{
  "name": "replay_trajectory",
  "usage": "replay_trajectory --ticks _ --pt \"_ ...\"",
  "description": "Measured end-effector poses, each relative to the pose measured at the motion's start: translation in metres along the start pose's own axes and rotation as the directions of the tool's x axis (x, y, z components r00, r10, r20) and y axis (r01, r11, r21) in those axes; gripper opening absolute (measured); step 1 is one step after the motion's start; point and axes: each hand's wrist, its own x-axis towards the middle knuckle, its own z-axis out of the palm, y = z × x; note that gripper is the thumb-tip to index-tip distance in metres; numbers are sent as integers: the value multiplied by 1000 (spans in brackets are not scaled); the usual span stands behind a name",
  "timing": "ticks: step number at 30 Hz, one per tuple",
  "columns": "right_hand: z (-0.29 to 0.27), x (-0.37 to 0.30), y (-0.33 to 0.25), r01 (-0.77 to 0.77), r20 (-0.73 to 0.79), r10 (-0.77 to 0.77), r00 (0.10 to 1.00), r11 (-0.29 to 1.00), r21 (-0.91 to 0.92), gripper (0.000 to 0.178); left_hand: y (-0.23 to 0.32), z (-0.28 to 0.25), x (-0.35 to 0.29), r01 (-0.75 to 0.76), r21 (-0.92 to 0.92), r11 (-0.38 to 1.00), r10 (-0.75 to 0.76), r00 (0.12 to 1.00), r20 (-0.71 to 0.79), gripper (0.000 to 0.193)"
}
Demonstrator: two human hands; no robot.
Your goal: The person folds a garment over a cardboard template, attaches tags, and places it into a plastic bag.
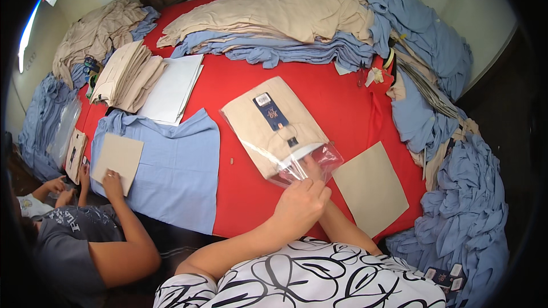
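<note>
Left hand (301, 201) has its fingers bunched close together, pinching the loose end of a clear plastic bag (330, 159). Right hand (312, 168) reaches up behind it, and some of its fingers show by the bag's end. I can't tell how far those fingers are spread or if they grip anything, because the left hand and shiny plastic are in the way.

Inside the bag is a folded beige garment (242, 128), lying at a slant on the red table cover (240, 199), right in front of the person. Its loose end points toward the person, so both hands can get to it easily. A dark blue tag (271, 111) lies face up on top, maybe so it can be seen through the plastic.

Just beside the bag, on the right, a flat beige card (371, 188) lies close enough to reach. On the left, a co-worker's hand (112, 181) rests on another card (123, 157) on top of a blue cloth (185, 165), perhaps to keep it from sliding. Farther back, beige and blue cloths (274, 17) lie piled up, seemingly to leave working room in front.
</note>
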Motion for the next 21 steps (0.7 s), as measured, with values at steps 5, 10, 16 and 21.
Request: replay_trajectory --ticks 5,10,16,21 --pt "7 2 -8 -122 -27 125 992 988 95 38 17 -23 -7 79 -342 936 -54 995 82 19" --pt "-15 -15 10 88 -163 -90 983 996 -23 60 -103 41 1 411 -159 898 -431 895 -117 33" --pt "-10 -14 10 13 -233 59 971 956 294 43 -117 102 -26 351 -95 931 -361 925 -117 36" --pt "-10 6 -11 187 47 -189 981 981 52 25 -122 96 -15 416 -394 819 -451 893 5 37"
